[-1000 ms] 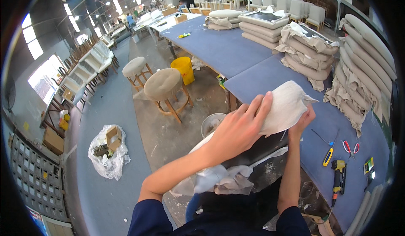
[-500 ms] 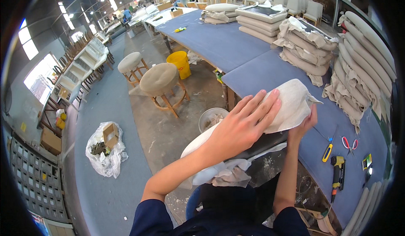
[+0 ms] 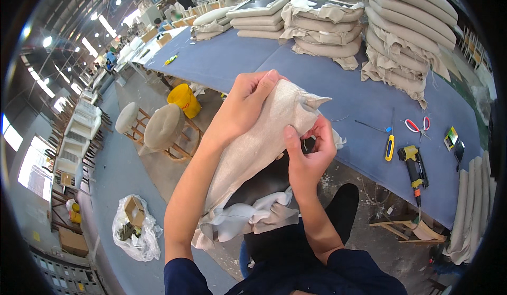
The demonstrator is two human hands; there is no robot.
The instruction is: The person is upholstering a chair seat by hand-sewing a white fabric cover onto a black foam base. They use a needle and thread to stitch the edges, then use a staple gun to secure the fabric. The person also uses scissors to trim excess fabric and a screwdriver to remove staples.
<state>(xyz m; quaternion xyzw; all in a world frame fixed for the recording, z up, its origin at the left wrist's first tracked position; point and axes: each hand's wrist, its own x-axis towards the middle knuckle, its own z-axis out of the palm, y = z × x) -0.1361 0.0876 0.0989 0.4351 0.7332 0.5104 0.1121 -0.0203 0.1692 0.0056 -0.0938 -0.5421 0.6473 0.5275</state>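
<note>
A beige fabric-covered seat cushion [image 3: 253,139] is held up tilted in front of me, its dark underside [image 3: 264,181] facing toward me. My left hand [image 3: 242,107] is closed around its upper left edge, thumb along the fabric. My right hand [image 3: 310,155] pinches the cloth at the cushion's right corner, thumb on the fabric face and fingers behind, partly hidden. Past that corner a loose flap of cloth [image 3: 318,102] sticks out. Crumpled white and beige cloth [image 3: 253,216] hangs at the cushion's lower end, above my lap.
On the blue table [image 3: 343,92] lie a yellow screwdriver [image 3: 390,147], red-handled cutters [image 3: 420,127] and a staple gun [image 3: 413,168]. Stacked cushions [image 3: 404,31] line its far side. Stools [image 3: 162,127], a yellow bucket [image 3: 184,101] and a plastic bag [image 3: 138,229] stand to the left.
The cushion has been tipped more upright and drawn nearer. My left hand has gone from lying on top to gripping its edge; my right thumb now shows on the fabric. The view has turned right.
</note>
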